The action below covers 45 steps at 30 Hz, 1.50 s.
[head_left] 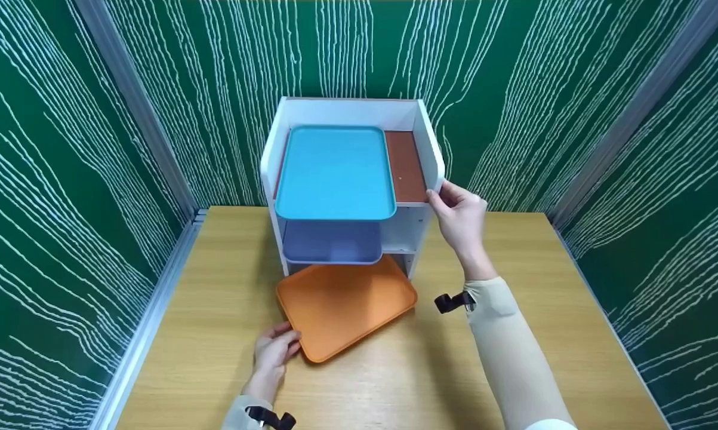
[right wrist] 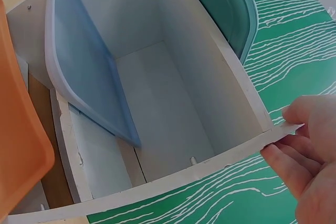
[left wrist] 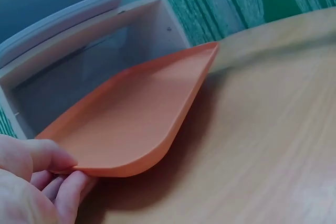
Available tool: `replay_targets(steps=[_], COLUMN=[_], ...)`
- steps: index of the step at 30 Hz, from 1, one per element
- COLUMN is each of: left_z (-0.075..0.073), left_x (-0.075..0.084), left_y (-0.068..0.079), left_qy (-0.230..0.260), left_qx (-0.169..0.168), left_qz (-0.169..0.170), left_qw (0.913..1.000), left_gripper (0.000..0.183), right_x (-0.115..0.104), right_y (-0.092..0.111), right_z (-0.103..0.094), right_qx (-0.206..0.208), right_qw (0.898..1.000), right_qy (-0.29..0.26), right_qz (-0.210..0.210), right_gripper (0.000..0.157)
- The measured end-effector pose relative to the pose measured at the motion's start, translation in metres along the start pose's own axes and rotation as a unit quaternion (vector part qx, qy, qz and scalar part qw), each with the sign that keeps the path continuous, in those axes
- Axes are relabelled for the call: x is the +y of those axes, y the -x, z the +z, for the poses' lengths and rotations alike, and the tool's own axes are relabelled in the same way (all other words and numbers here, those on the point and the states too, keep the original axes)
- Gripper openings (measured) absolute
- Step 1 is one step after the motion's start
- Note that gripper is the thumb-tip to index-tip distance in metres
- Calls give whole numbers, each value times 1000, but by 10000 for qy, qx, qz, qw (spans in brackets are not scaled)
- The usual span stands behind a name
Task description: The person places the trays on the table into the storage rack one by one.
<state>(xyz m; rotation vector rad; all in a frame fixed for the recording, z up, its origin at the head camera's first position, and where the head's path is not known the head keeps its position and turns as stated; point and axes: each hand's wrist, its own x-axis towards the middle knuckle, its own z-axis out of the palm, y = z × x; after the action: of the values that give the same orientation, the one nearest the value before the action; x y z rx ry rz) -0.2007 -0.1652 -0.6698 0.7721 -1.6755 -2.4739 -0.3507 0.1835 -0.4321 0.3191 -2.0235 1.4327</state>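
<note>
An orange tray (head_left: pixel 347 307) lies at an angle before the lowest opening of a white shelf unit (head_left: pixel 269 164). My left hand (head_left: pixel 273 352) pinches its near left corner between thumb and fingers, and in the left wrist view the tray (left wrist: pixel 131 124) is tilted, its near edge raised over the table. On the unit's right side panel, my right hand (head_left: pixel 461 218) grips the front edge with thumb and fingers. A turquoise tray (head_left: pixel 338 173) sits on the top shelf, jutting past the front. Below it a blue-purple tray (head_left: pixel 333 242) protrudes from the middle shelf.
The unit stands at the back of a wooden table (head_left: pixel 215 286). Close behind rises a green wall (head_left: pixel 344 48) with white wavy lines, with similar panels left and right. Metal rails (head_left: pixel 138 334) run along the table's sides.
</note>
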Motion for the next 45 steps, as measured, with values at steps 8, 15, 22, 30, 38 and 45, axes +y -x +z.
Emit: replay_targets(steps=[8, 15, 22, 30, 38, 45], left_z=[-4, 4, 28, 62, 102, 132], left_x=[0, -8, -14, -22, -26, -30], left_y=[5, 15, 24, 17, 14, 7], left_qy=[194, 596, 1005, 1278, 1794, 2258], left_qx=[105, 440, 873, 1144, 1622, 1831], left_qz=[77, 101, 149, 114, 108, 87], left_qw=[9997, 9972, 9910, 9851, 9702, 9568], left_gripper=[45, 43, 43, 48, 37, 36], right_x=[-1, -15, -40, -16, 1, -1], right_y=[0, 3, 7, 4, 1, 1], right_z=[0, 2, -3, 1, 2, 2], right_qx=[6, 95, 25, 21, 16, 71], right_qw=[10000, 9999, 10000, 9999, 10000, 9999], right_qy=[-48, -47, -66, -101, -6, 43], right_qz=[18, 53, 65, 81, 6, 86], right_gripper=[29, 26, 28, 28, 27, 27])
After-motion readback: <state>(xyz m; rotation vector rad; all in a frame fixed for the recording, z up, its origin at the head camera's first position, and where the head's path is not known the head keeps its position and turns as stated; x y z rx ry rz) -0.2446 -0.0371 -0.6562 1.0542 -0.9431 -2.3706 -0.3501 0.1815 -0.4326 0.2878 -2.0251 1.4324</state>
